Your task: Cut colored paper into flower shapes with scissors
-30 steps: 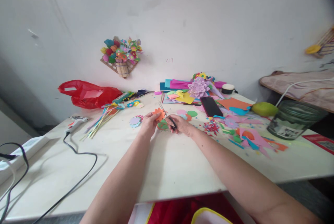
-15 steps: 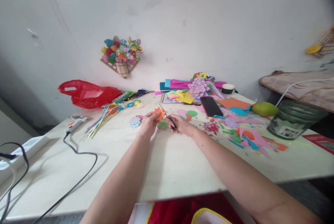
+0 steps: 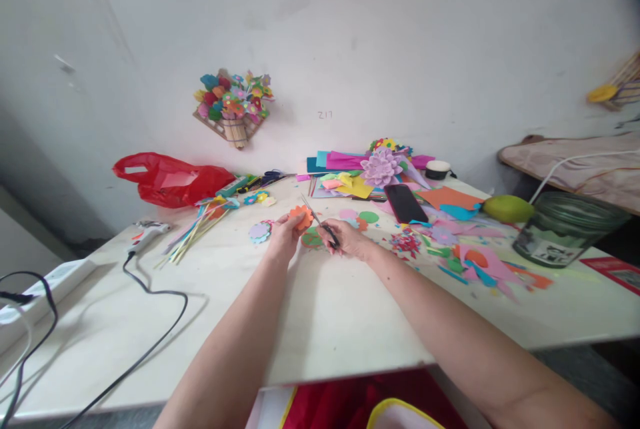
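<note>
Between the fingers of my left hand (image 3: 284, 237) is an orange flower cutout (image 3: 301, 216) with a scalloped edge. My right hand (image 3: 349, 240) grips black-handled scissors (image 3: 331, 236) whose blades point up and left, right beside the flower's edge. Whether the blades touch the cutout I cannot tell. On the table under my hands lies a green round piece (image 3: 312, 237), partly hidden by them. Left of my left hand sit a lilac and blue scalloped flower (image 3: 260, 232) stacked together. A second green disc (image 3: 369, 217) lies beyond my right hand.
A glue gun (image 3: 149, 237) with its cord and a power strip (image 3: 55, 286) occupy the left side. A red plastic bag (image 3: 175, 180) lies behind thin sticks (image 3: 193, 236). Rightward are a phone (image 3: 405, 204), paper scraps (image 3: 480, 262), a green fruit (image 3: 507, 208) and a glass jar (image 3: 560, 236).
The orange flower in my left hand has shifted slightly left and turned a little against the scissors. My right hand stays nearly where it was.
</note>
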`<state>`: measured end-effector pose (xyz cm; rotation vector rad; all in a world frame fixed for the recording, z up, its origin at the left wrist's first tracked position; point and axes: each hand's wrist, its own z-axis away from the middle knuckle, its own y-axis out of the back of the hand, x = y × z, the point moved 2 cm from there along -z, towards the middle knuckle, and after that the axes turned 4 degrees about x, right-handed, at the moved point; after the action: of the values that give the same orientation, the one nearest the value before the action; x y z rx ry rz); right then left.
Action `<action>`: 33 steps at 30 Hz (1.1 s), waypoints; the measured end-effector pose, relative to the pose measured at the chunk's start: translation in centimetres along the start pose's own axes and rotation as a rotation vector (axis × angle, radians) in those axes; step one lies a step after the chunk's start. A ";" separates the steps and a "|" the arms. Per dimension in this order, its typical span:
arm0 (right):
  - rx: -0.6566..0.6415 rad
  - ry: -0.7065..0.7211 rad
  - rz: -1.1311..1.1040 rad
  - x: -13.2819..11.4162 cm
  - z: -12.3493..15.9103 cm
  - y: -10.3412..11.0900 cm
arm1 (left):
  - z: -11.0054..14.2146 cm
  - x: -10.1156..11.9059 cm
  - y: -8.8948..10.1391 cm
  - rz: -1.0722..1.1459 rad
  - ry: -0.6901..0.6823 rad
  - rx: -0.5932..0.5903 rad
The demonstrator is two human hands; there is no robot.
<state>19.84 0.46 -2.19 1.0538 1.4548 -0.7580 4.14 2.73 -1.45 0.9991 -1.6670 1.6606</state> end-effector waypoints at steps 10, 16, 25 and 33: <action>0.008 -0.051 -0.004 -0.8 0.4 -0.2 | 0.1 0.2 0.1 0.009 -0.012 0.013; 0.001 -0.054 0.006 -0.8 0.4 -0.2 | 0.1 0.3 0.1 -0.003 -0.017 0.021; -0.027 -0.043 -0.029 -1.0 0.5 -0.3 | 0.1 0.4 0.2 -0.004 -0.034 -0.005; -0.043 -0.040 -0.005 -1.0 0.5 -0.2 | 0.1 0.6 0.2 -0.017 -0.041 0.011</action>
<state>19.83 -0.26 -1.33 0.9970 1.4344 -0.7443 3.65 2.55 -1.07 1.0556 -1.6731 1.6504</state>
